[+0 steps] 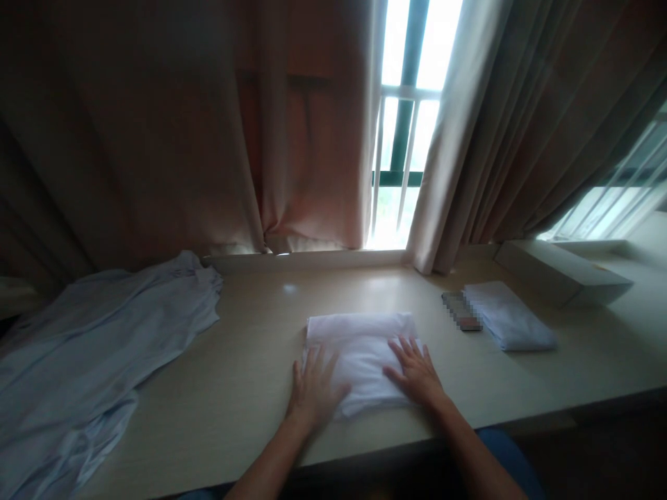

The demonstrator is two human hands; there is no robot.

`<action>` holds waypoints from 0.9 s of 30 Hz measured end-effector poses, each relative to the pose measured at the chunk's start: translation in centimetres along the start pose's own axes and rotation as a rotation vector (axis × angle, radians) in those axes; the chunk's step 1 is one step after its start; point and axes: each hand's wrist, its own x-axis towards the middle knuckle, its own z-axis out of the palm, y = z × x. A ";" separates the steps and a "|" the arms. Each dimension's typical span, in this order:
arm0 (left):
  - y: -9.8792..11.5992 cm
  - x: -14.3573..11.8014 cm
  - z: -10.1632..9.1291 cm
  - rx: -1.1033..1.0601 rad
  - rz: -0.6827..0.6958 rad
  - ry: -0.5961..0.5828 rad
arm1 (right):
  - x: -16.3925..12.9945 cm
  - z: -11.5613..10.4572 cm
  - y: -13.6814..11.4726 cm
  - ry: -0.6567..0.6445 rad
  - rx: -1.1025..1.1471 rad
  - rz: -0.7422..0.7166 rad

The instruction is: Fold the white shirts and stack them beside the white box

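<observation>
On desk, front centre: 1 folded white cloth (359, 354), lying flat near the front edge, I see both hands on it.
Count, cloths: 3 in all – the folded white one, 1 more folded white stack (509, 316) to the right & well apart, 1 loose pale-blue heap (88, 354) spread over the left end.
Count, other: 1 small dark flat item (461, 310) (blurred, can't tell what) touching the right stack's left side; 1 long pale box (560, 271) behind it; 2 curtains (156, 139) w/ a bright window (404, 118) gap between.
Desk (240, 389): pale wood-look top.
Left hand (314, 389): palm down, fingers spread flat, resting on cloth's lower-left corner; grips nothing.
Right hand (417, 373): palm down, fingers splayed flat on cloth's lower-right part; grips nothing.
Forearms: both come up from bottom edge, angled in toward the cloth.
</observation>
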 end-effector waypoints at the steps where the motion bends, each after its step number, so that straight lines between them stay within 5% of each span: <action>1: 0.0 0.0 0.0 0.003 -0.001 0.002 | 0.0 0.0 0.0 -0.004 -0.003 0.001; 27: 0.5 -0.2 -0.1 0.060 -0.036 -0.048 | 0.0 0.1 0.0 -0.009 -0.009 -0.003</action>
